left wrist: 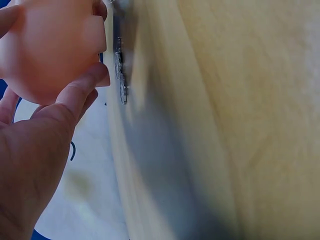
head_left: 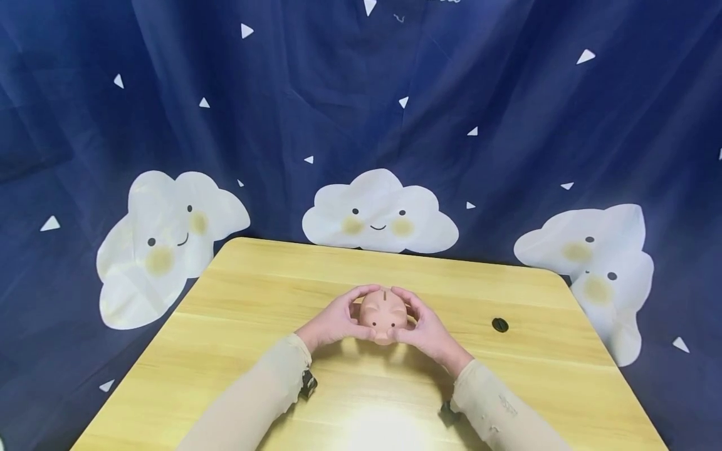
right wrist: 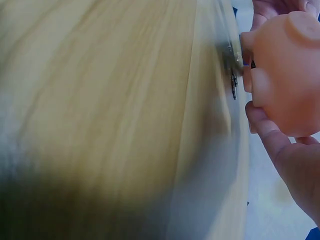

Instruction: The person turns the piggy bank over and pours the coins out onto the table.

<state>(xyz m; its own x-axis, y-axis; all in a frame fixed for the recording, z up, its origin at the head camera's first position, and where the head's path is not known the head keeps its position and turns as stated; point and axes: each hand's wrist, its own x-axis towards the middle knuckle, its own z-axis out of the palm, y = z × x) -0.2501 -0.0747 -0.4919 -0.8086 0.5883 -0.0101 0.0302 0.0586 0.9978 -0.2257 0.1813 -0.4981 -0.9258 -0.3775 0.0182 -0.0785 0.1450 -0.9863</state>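
Note:
A pink piggy bank (head_left: 383, 310) is held between both hands near the table's middle, its snout toward me and its top slot showing. My left hand (head_left: 336, 318) grips one side, thumb near the face and fingers at the back. On the other side my right hand (head_left: 429, 327) grips it the same way. In the left wrist view, the feet of the pig (left wrist: 50, 47) stand slightly off the tabletop. Several silver coins (left wrist: 123, 87) lie beneath it; the right wrist view also shows coins (right wrist: 233, 82) below the pig (right wrist: 287, 75).
A round black plug (head_left: 499, 325) lies on the wooden table (head_left: 254, 294), to the right of my right hand. Behind the table hangs a dark blue curtain (head_left: 350, 81) with white clouds and triangles.

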